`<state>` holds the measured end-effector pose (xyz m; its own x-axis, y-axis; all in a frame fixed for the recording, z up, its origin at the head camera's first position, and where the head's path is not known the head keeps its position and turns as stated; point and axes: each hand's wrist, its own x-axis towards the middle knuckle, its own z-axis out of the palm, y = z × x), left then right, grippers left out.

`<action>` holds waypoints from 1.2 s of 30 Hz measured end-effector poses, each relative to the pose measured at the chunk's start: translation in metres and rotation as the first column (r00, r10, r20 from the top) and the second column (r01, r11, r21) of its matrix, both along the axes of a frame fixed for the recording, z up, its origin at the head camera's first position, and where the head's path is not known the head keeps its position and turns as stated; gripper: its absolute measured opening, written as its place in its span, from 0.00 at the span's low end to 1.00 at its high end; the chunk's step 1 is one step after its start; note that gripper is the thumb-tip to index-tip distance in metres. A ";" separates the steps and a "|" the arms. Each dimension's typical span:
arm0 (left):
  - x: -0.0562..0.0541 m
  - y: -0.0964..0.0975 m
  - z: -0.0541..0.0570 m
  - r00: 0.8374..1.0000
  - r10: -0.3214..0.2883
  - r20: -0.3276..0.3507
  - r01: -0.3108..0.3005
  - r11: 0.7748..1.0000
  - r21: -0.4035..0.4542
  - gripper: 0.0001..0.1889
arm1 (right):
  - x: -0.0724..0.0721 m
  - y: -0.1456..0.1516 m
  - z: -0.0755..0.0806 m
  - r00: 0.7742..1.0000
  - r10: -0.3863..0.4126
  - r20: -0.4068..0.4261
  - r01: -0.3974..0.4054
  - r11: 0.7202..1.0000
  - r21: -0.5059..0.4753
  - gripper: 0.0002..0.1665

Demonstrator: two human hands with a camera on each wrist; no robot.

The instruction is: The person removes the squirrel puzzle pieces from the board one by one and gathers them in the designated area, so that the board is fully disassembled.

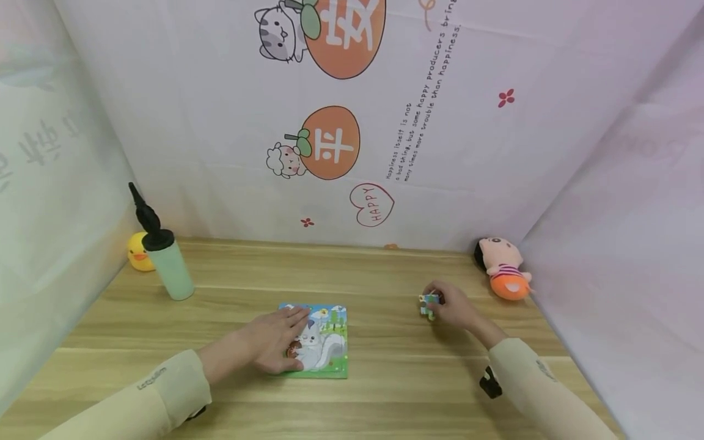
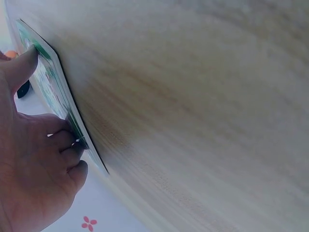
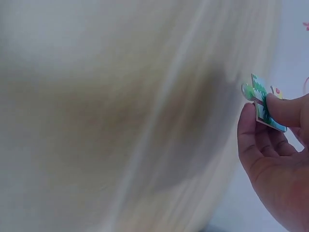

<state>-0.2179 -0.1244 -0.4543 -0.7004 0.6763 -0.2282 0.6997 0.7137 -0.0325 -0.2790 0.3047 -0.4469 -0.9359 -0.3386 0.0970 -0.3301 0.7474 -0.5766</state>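
A square jigsaw puzzle point(image 1: 330, 354) with a grey squirrel picture and a green lower border lies flat on the table. My left hand point(image 1: 277, 339) rests on its left part, fingers spread toward the top and the thumb near the lower edge. In the left wrist view, the thumb and fingertips of the left hand point(image 2: 36, 154) touch the puzzle's face. Off to the right, my right hand point(image 1: 451, 305) pinches a blue and green jigsaw piece point(image 1: 429, 304) above the table. The right wrist view shows this jigsaw piece point(image 3: 260, 104) between thumb and fingers; whether several are stacked is unclear.
A green hand pump point(image 1: 173, 269) with a black top stands at the left, before a yellow toy duck point(image 1: 140, 252). At the back right lies a plush doll point(image 1: 506, 269). Printed cloth walls point(image 1: 220, 122) enclose the wooden table point(image 1: 242, 269).
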 end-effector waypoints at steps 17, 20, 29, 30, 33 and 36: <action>-0.002 0.000 0.000 1.000 0.005 0.009 -0.005 1.000 -0.017 0.49 | -0.002 0.016 -0.013 1.000 0.012 0.024 -0.016 0.982 0.186 0.09; -0.002 -0.001 -0.001 1.000 0.009 0.016 -0.009 1.000 -0.016 0.49 | -0.003 0.017 -0.014 0.999 0.014 0.031 -0.020 0.980 0.197 0.08; -0.002 -0.001 -0.001 0.999 0.021 0.032 -0.021 1.000 -0.004 0.49 | -0.007 0.019 -0.017 0.999 0.016 0.036 -0.024 0.975 0.219 0.09; -0.002 -0.001 0.000 0.999 0.022 0.035 -0.022 1.000 0.000 0.49 | -0.007 0.018 -0.017 0.999 0.015 0.034 -0.022 0.974 0.225 0.09; -0.002 0.000 0.000 0.999 0.025 0.038 -0.025 1.000 -0.002 0.49 | -0.007 0.016 -0.017 1.000 0.028 0.004 -0.028 0.968 0.250 0.09; -0.002 0.000 0.001 0.999 0.028 0.040 -0.028 1.000 -0.012 0.49 | -0.005 0.011 -0.015 0.999 0.029 -0.030 -0.020 0.960 0.281 0.09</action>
<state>-0.2198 -0.1246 -0.4536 -0.7091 0.6538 -0.2641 0.6804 0.7328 -0.0130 -0.2841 0.3162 -0.4620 -0.9248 -0.3796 0.0258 -0.3659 0.8688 -0.3335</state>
